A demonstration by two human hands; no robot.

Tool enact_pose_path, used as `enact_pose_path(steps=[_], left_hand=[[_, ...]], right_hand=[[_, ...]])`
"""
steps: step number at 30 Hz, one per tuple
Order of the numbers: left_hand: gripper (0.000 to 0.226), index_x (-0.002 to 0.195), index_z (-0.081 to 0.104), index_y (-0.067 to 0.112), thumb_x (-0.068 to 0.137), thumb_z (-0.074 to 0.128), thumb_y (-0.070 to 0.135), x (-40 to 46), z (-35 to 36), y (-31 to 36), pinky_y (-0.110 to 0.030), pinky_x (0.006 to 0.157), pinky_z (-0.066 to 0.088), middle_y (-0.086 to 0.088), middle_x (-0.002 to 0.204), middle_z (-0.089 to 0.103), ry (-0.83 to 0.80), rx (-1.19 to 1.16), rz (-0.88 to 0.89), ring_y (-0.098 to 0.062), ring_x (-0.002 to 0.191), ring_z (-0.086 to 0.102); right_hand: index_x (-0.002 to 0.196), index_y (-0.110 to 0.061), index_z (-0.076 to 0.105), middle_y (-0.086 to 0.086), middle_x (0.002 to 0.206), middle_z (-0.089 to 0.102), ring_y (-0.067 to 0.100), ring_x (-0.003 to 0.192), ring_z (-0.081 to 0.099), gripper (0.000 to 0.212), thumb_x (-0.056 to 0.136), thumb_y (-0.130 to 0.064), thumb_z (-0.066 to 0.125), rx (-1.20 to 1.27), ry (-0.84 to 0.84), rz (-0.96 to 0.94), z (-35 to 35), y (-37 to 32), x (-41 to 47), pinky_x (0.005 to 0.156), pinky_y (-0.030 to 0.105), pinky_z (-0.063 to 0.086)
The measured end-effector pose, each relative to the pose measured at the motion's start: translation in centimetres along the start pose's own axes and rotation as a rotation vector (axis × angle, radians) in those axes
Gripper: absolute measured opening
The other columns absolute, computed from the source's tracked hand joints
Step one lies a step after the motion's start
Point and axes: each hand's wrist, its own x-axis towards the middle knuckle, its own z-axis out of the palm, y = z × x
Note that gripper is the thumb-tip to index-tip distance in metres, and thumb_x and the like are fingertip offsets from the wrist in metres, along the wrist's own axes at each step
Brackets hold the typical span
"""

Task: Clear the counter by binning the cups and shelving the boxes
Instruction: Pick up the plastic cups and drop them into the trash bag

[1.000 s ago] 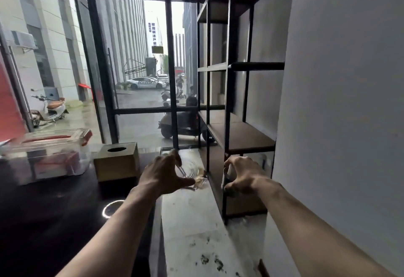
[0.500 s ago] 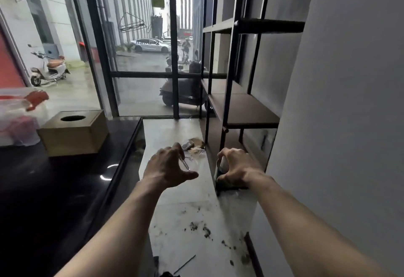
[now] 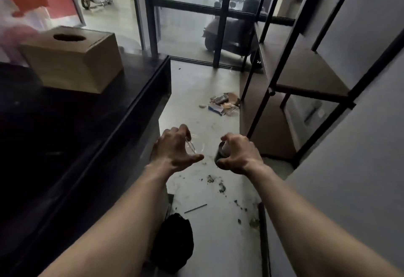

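Observation:
My left hand (image 3: 176,148) grips a clear plastic cup (image 3: 197,146) from above, over the pale floor beside the counter. My right hand (image 3: 239,155) holds a dark cup (image 3: 220,153) by its rim, level with the left hand. Both cups hang mouth-up and are partly hidden by my fingers. A brown cardboard box (image 3: 72,57) with an oval hole in its top stands on the black counter (image 3: 65,128) at the left. A clear plastic box with a red lid (image 3: 19,7) lies blurred at the far left behind it.
A black metal shelf unit with brown boards (image 3: 306,73) stands at the right against a grey wall. Scraps of litter (image 3: 223,103) lie on the floor ahead. A black bag (image 3: 175,241) sits on the floor below my arms. A glass wall with scooters outside closes the far end.
The view has tilted down to the floor. Both hands, holding their cups, have come back from the shelf and now hang lower over the floor, with the black bag newly in sight.

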Motion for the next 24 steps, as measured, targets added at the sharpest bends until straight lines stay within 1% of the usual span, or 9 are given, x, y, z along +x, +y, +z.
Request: enact_pose_path(steps=[4, 8, 10, 13, 17, 20, 24], left_hand=[[0.06, 0.099, 0.056, 0.024, 0.059, 0.083, 0.059, -1.0, 2.6, -2.3, -0.036, 0.08, 0.052, 0.0, 0.103, 0.067, 0.038, 0.013, -0.122, -0.024, 0.098, 0.062], [0.06, 0.1, 0.055, 0.025, 0.058, 0.081, 0.061, -3.0, 5.8, -4.7, -0.037, 0.086, 0.05, -0.001, 0.105, 0.065, 0.011, 0.013, -0.266, -0.024, 0.102, 0.06], [0.061, 0.099, 0.054, 0.026, 0.058, 0.081, 0.062, -4.4, 7.6, -5.8, -0.038, 0.084, 0.051, 0.0, 0.104, 0.065, 0.011, 0.024, -0.32, -0.024, 0.101, 0.06], [0.06, 0.098, 0.053, 0.026, 0.06, 0.083, 0.061, -6.7, 11.2, -7.7, -0.036, 0.082, 0.05, 0.0, 0.103, 0.065, 0.012, 0.041, -0.389, -0.023, 0.098, 0.06], [0.057, 0.095, 0.053, 0.025, 0.06, 0.085, 0.056, -9.7, 18.0, -10.5, -0.036, 0.082, 0.047, 0.002, 0.1, 0.064, -0.012, 0.037, -0.459, -0.025, 0.098, 0.059], [0.057, 0.094, 0.051, 0.027, 0.059, 0.085, 0.056, -11.9, 24.3, -13.1, -0.035, 0.082, 0.046, 0.003, 0.098, 0.062, -0.066, 0.028, -0.498, -0.023, 0.097, 0.058], [0.057, 0.094, 0.053, 0.024, 0.058, 0.086, 0.054, -14.1, 32.5, -17.0, -0.038, 0.082, 0.046, 0.002, 0.095, 0.062, -0.144, 0.039, -0.555, -0.025, 0.095, 0.058]], right_hand=[[0.139, -0.021, 0.055, 0.011, 0.132, 0.062, 0.036, 0.118, 0.062, 0.069, 0.076, -0.025, 0.081, -0.001, -0.073, -0.052, 4.2, 1.3, 2.6, 0.095, 0.04, 0.053], [0.138, -0.022, 0.055, 0.01, 0.131, 0.061, 0.038, 0.116, 0.062, 0.063, 0.079, -0.027, 0.077, 0.018, -0.141, -0.111, 9.1, 2.8, 3.9, 0.092, 0.04, 0.053], [0.138, -0.021, 0.054, 0.01, 0.133, 0.06, 0.038, 0.116, 0.062, 0.063, 0.079, -0.026, 0.078, 0.024, -0.193, -0.14, 11.4, 3.7, 4.3, 0.092, 0.04, 0.052], [0.137, -0.02, 0.054, 0.01, 0.13, 0.06, 0.038, 0.112, 0.063, 0.061, 0.082, -0.029, 0.077, 0.001, -0.238, -0.192, 15.5, 5.2, 4.9, 0.089, 0.043, 0.053], [0.136, -0.021, 0.051, 0.009, 0.128, 0.058, 0.039, 0.109, 0.064, 0.062, 0.082, -0.03, 0.078, -0.024, -0.317, -0.205, 22.7, 8.0, 5.2, 0.087, 0.044, 0.055], [0.136, -0.022, 0.051, 0.007, 0.13, 0.057, 0.037, 0.11, 0.064, 0.062, 0.081, -0.028, 0.078, -0.034, -0.357, -0.203, 28.9, 10.5, 5.7, 0.085, 0.043, 0.054], [0.136, -0.021, 0.051, 0.006, 0.129, 0.057, 0.035, 0.11, 0.064, 0.06, 0.081, -0.026, 0.078, -0.016, -0.424, -0.183, 37.3, 13.2, 6.2, 0.084, 0.041, 0.052]])
